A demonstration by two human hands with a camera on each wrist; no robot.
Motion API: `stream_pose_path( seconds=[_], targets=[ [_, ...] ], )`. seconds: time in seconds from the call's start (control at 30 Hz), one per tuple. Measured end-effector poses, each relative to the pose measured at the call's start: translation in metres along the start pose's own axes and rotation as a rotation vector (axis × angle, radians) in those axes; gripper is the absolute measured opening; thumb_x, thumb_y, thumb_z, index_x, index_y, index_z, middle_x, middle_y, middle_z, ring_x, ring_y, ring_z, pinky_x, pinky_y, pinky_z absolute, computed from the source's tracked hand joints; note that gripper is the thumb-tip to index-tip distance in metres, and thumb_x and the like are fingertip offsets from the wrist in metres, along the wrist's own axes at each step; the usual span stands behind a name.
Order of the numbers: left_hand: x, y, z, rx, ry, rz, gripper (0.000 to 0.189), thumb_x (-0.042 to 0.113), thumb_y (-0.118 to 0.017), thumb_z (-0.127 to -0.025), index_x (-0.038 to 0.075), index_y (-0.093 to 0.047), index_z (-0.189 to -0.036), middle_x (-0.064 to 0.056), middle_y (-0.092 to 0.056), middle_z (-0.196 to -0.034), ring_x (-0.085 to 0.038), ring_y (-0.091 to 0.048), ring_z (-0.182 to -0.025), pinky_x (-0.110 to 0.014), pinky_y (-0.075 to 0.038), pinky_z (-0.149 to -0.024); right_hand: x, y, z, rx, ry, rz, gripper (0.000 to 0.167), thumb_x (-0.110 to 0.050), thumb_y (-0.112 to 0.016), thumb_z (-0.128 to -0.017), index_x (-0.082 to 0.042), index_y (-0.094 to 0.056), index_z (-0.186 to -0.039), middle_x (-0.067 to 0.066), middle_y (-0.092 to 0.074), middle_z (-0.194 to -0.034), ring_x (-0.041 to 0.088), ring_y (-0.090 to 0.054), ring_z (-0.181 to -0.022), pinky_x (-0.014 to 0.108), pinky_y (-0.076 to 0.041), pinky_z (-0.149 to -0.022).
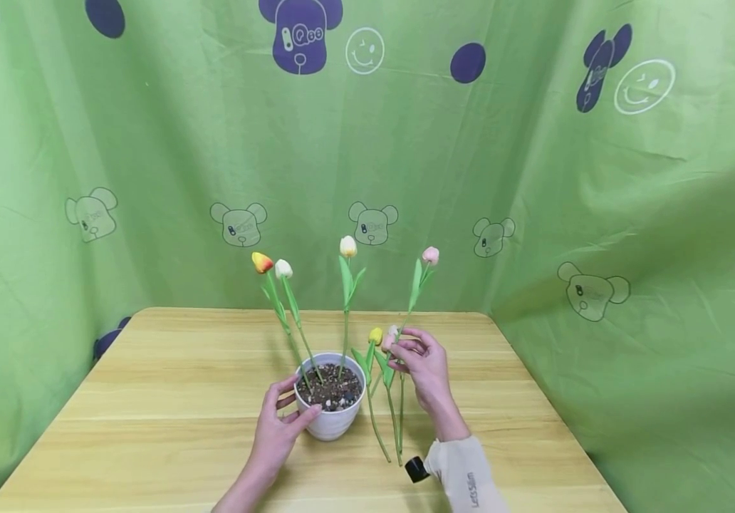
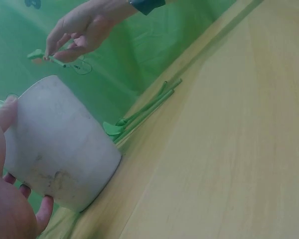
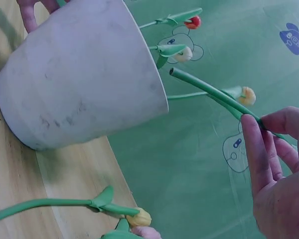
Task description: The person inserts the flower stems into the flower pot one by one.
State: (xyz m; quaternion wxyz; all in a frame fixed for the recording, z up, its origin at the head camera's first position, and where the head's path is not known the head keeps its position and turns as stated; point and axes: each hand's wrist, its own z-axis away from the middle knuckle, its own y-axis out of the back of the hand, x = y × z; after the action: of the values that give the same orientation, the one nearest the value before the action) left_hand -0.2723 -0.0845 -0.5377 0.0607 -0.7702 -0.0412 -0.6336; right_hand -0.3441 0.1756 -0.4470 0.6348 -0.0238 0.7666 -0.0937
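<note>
My left hand holds the near left side of a white flower pot, thumb at the front and fingers around its side. Dark soil fills the pot. An orange-red tulip, a white tulip and a cream tulip stand in it. Right of the pot, my right hand pinches the stem of a pink tulip, raised above the table. In the right wrist view, the cut end of that tulip's stem hangs free, apart from the pot.
Beside the pot, a yellow tulip and pale pink tulips lie on the wooden table, their stems pointing toward me. Green curtains with bear prints surround the table. A small black device sits at my right cuff.
</note>
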Motion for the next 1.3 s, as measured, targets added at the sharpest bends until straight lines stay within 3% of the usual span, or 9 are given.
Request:
stream_pose_path(
  seconds=[0.27, 0.43, 0.7, 1.0, 1.3],
  targets=[
    [0.0, 0.0, 0.0, 0.001, -0.001, 0.0, 0.071, 0.017, -0.087, -0.083, 0.013, -0.052, -0.145, -0.014, -0.049, -0.146, -0.034, -0.051, -0.129, -0.05, -0.052, -0.106, -0.002, -0.019, 0.004, 0.008, 0.068, -0.043, 0.046, 0.015, -0.071, -0.086, 0.01, -0.056, -0.129, 0.005, -0.067, -0.091, 0.012, -0.071, -0.076, 0.032, -0.066, -0.071],
    [0.0, 0.0, 0.0, 0.0, 0.0, 0.002, 0.072, 0.017, -0.087, -0.083, 0.014, -0.052, -0.145, -0.013, -0.049, -0.146, -0.033, -0.05, -0.129, -0.049, -0.051, -0.105, -0.001, -0.028, 0.004, 0.009, 0.134, -0.018, 0.046, 0.017, -0.069, -0.086, 0.015, -0.053, -0.129, 0.008, -0.066, -0.094, 0.01, -0.069, -0.074, 0.031, -0.065, -0.07],
    [0.001, 0.0, 0.001, 0.0, -0.002, 0.0, 0.072, 0.019, -0.087, -0.084, 0.014, -0.051, -0.146, -0.013, -0.049, -0.147, -0.034, -0.05, -0.13, -0.051, -0.051, -0.106, 0.009, -0.031, 0.002, 0.014, 0.22, 0.058, 0.04, 0.016, -0.071, -0.086, 0.01, -0.059, -0.124, 0.017, -0.066, -0.099, 0.01, -0.068, -0.077, 0.033, -0.066, -0.072],
    [0.003, 0.0, 0.002, -0.006, 0.004, -0.002, 0.071, 0.019, -0.086, -0.085, 0.014, -0.051, -0.146, -0.014, -0.049, -0.147, -0.034, -0.05, -0.131, -0.052, -0.051, -0.107, 0.015, -0.035, 0.003, 0.016, 0.224, 0.072, 0.04, 0.017, -0.071, -0.086, 0.011, -0.06, -0.124, 0.03, -0.064, -0.104, 0.011, -0.066, -0.079, 0.033, -0.066, -0.074],
    [0.004, 0.0, 0.002, -0.016, 0.014, -0.003, 0.072, 0.021, -0.086, -0.085, 0.015, -0.05, -0.147, -0.013, -0.048, -0.148, -0.034, -0.049, -0.132, -0.048, -0.051, -0.107, 0.024, -0.039, 0.004, 0.018, 0.28, 0.156, 0.039, 0.015, -0.072, -0.085, 0.008, -0.063, -0.122, 0.028, -0.066, -0.103, 0.013, -0.067, -0.082, 0.032, -0.065, -0.073]
  ],
)
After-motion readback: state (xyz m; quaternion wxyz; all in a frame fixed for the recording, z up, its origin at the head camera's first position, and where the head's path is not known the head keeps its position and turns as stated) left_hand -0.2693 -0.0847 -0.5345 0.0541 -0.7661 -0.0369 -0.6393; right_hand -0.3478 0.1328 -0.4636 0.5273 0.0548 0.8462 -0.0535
